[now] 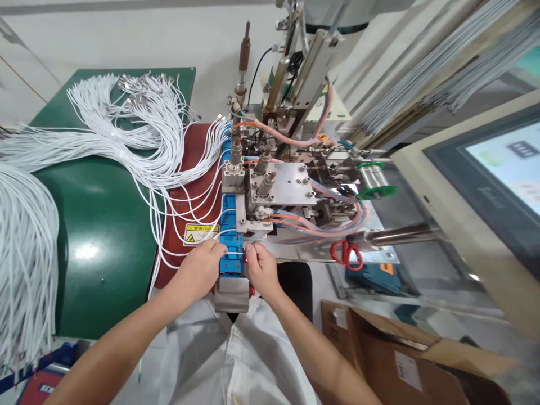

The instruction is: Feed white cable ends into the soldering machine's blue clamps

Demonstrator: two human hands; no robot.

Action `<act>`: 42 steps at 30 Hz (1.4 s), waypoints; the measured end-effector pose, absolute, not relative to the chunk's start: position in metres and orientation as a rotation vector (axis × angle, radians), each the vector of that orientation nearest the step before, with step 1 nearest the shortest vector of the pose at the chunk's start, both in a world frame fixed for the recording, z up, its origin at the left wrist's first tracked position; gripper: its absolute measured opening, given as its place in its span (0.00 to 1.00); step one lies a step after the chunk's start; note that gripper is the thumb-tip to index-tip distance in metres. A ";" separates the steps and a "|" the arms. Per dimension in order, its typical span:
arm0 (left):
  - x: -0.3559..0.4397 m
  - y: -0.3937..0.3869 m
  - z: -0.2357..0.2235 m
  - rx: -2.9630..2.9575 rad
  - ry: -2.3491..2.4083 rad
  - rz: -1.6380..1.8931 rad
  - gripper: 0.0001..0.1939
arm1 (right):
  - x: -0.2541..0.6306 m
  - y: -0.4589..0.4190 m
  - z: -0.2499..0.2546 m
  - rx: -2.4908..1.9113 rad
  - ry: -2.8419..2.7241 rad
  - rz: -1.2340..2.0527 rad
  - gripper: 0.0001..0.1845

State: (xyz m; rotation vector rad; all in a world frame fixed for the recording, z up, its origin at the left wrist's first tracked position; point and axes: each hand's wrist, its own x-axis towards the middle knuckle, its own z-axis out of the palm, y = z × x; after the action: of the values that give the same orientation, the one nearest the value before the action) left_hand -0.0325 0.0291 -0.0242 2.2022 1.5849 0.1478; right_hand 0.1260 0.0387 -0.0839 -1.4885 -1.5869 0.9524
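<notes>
My left hand (pixel 203 265) is closed on a white cable (pixel 234 253) at the left side of a row of blue fixture blocks (pixel 231 265). The cable lies across one block toward my right hand (pixel 262 270), whose fingers are pinched together at its right end. A small red light shows by those fingertips, and the cable's tip is hidden there. Farther up the row, more white cables cross the blue blocks one by one. Just beyond my hands stands a machine with a flat metal plate (pixel 282 183).
White cable bundles (pixel 147 157) spread over the green table (pixel 105 236) and a dark red mat (pixel 179 197). A solder wire spool (pixel 377 181), red-handled scissors (pixel 346 254) and a screen (pixel 502 152) stand to the right. A cardboard box (pixel 367 349) sits lower right.
</notes>
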 end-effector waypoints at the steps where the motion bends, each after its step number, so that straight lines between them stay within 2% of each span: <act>1: -0.032 0.028 -0.024 2.212 1.597 0.145 0.13 | 0.125 0.038 -0.085 -1.491 -1.570 0.957 0.18; 8: -0.028 0.023 -0.013 2.475 1.664 0.134 0.11 | 0.128 0.041 -0.084 -1.483 -1.532 1.001 0.19; 13: -0.036 0.024 -0.019 2.419 1.611 0.206 0.12 | 0.137 0.039 -0.077 -1.495 -1.351 0.972 0.19; 19: -0.050 0.020 -0.027 2.487 1.537 0.488 0.15 | 0.145 0.031 -0.061 -1.243 -1.172 1.002 0.20; 22: -0.064 0.012 -0.015 2.398 1.674 0.621 0.12 | 0.149 0.028 -0.055 -1.172 -1.149 1.012 0.21; 24: -0.079 0.005 -0.007 2.253 1.945 0.621 0.11 | 0.152 0.027 -0.053 -1.169 -1.145 1.027 0.21; 25: -0.088 0.001 -0.004 2.166 2.121 0.577 0.13 | 0.153 0.026 -0.052 -1.175 -1.144 1.038 0.21; 27: -0.105 -0.009 -0.002 1.982 2.423 0.412 0.23 | 0.155 0.025 -0.052 -1.187 -1.145 1.057 0.21; 29: -0.115 -0.019 -0.005 1.869 2.490 0.225 0.31 | 0.156 0.024 -0.053 -1.186 -1.144 1.067 0.21; 33: -0.107 -0.030 -0.013 1.823 2.294 0.167 0.24 | 0.155 0.023 -0.054 -1.177 -1.146 1.083 0.21; 39: -0.081 -0.022 -0.015 1.568 1.990 0.549 0.20 | 0.155 0.020 -0.050 -1.196 -1.129 1.081 0.21; 42: -0.086 -0.026 -0.014 1.772 1.986 0.594 0.17 | 0.158 0.019 -0.049 -1.217 -1.125 1.091 0.21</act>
State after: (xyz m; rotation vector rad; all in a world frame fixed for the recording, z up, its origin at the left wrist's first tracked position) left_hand -0.0860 -0.0256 -0.0141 1.7716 1.9864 0.5939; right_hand 0.1583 0.0187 -0.0490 -1.2172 -1.1253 1.0910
